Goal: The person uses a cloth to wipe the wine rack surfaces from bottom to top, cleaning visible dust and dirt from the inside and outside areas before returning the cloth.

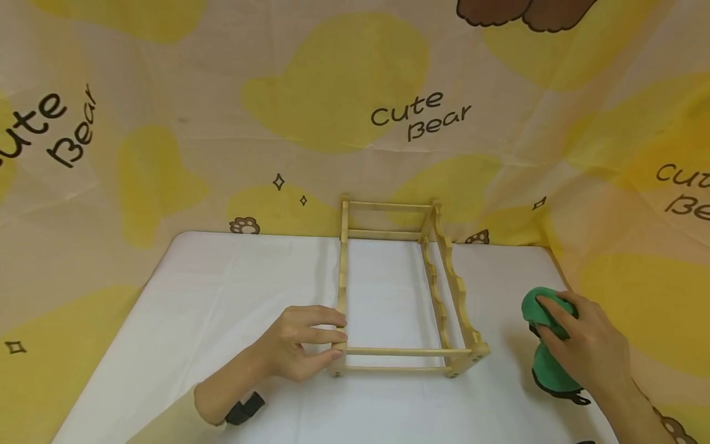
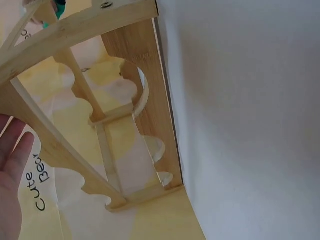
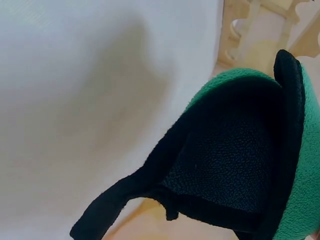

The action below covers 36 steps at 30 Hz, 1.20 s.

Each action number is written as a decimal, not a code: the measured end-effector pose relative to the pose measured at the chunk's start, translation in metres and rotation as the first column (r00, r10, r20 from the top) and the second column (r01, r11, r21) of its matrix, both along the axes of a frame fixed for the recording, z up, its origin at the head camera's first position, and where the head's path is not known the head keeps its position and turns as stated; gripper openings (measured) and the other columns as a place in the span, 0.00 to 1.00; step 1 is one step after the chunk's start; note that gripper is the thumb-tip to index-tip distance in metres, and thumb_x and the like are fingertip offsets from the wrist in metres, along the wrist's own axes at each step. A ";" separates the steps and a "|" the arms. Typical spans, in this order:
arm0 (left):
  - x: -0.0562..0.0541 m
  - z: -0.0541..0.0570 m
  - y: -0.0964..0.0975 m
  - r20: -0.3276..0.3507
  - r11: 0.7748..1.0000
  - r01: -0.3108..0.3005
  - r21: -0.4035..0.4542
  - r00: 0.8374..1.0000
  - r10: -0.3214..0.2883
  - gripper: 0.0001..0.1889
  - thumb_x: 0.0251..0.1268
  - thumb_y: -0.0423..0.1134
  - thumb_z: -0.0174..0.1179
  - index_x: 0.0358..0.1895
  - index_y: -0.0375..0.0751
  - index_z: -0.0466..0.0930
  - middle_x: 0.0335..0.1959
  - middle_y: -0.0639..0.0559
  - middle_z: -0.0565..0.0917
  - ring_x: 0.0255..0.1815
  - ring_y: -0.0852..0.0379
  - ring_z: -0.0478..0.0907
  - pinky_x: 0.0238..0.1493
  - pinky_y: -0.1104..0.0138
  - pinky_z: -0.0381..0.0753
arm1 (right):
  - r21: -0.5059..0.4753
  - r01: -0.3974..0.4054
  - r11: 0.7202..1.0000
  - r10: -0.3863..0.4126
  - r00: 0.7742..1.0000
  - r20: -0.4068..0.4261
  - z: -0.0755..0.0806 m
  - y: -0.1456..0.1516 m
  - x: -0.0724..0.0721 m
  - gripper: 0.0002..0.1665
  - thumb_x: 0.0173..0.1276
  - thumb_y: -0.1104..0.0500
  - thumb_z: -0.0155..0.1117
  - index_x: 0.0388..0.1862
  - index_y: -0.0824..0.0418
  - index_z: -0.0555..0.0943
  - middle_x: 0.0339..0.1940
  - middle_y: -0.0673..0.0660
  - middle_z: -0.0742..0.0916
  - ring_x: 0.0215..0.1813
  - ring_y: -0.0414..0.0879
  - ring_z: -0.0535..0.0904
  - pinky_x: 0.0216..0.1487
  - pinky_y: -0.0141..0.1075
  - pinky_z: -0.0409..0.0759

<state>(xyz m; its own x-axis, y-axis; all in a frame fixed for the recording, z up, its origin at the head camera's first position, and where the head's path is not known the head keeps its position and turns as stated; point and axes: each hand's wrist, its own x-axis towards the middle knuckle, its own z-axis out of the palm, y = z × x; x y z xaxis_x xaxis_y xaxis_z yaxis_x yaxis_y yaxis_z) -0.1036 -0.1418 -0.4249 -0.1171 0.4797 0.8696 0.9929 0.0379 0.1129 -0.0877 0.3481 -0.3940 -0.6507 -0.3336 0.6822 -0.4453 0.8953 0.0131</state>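
Observation:
A light wooden rack (image 1: 388, 353) with scalloped side rails stands on the white table; the left wrist view shows its curved cut-outs (image 2: 142, 90) up close. At its near left corner, my left hand (image 1: 299, 342) grips the side rail between fingers and thumb. To the right of the rack, my right hand (image 1: 590, 345) holds a bunched green cleaning cloth (image 1: 557, 370) just over the tabletop. The cloth has a dark underside (image 3: 220, 155), black edging and a black hanging loop (image 3: 100, 215). Part of the cloth is hidden behind my right fingers.
The white tabletop (image 1: 249, 283) ends at a back edge just behind the rack. A yellow and beige printed curtain (image 1: 310, 92) surrounds the back and both sides. A small dark thing (image 1: 585, 441) shows at the bottom edge of the head view.

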 end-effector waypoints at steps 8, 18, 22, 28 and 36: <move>0.001 -0.001 0.001 -0.011 0.999 -0.034 0.026 0.999 0.034 0.09 0.72 0.37 0.61 0.40 0.39 0.89 0.38 0.42 0.90 0.37 0.48 0.90 0.42 0.62 0.92 | 0.016 -0.067 0.998 0.068 0.996 -0.055 0.009 -0.010 0.004 0.43 0.80 0.28 0.43 0.47 0.62 0.89 0.49 0.70 0.85 0.43 0.69 0.82 0.24 0.64 0.82; 0.005 0.000 0.001 -0.047 0.992 -0.099 0.072 0.994 0.103 0.10 0.72 0.40 0.62 0.35 0.40 0.90 0.35 0.43 0.90 0.34 0.49 0.89 0.38 0.62 0.91 | 0.036 -0.234 0.972 0.237 0.949 -0.209 0.017 -0.029 0.012 0.35 0.81 0.33 0.51 0.43 0.60 0.90 0.44 0.69 0.87 0.34 0.66 0.82 0.53 0.27 0.76; 0.007 0.001 0.001 -0.038 0.992 -0.101 0.081 0.994 0.104 0.09 0.70 0.40 0.64 0.35 0.40 0.90 0.34 0.43 0.90 0.33 0.50 0.89 0.36 0.63 0.91 | 0.040 -0.286 0.957 0.287 0.928 -0.238 0.021 -0.038 0.017 0.33 0.81 0.35 0.53 0.42 0.60 0.90 0.43 0.69 0.88 0.31 0.67 0.81 0.54 0.27 0.73; 0.008 0.002 0.002 -0.032 0.992 -0.092 0.088 0.995 0.095 0.09 0.70 0.39 0.65 0.35 0.38 0.90 0.34 0.43 0.90 0.32 0.51 0.89 0.35 0.64 0.91 | 0.079 -0.316 0.945 0.326 0.910 -0.258 0.026 -0.049 0.027 0.31 0.82 0.37 0.53 0.40 0.61 0.89 0.41 0.69 0.88 0.26 0.64 0.81 0.27 0.48 0.78; 0.010 0.004 0.003 -0.055 0.991 -0.108 0.075 0.992 0.112 0.09 0.70 0.38 0.64 0.35 0.39 0.91 0.34 0.44 0.90 0.31 0.51 0.89 0.35 0.64 0.91 | 0.093 -0.431 0.898 0.437 0.843 -0.313 0.033 -0.068 0.037 0.27 0.82 0.43 0.55 0.38 0.63 0.87 0.35 0.69 0.87 0.19 0.59 0.76 0.13 0.48 0.75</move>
<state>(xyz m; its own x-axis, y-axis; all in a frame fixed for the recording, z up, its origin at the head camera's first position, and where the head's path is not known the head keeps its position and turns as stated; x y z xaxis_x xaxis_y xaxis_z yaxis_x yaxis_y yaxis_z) -0.0937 -0.1388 -0.4210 -0.1134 0.4029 0.9082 0.9881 0.1415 0.0606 -0.0507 0.2805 -0.3612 -0.1857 -0.5453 0.8174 -0.7569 0.6098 0.2349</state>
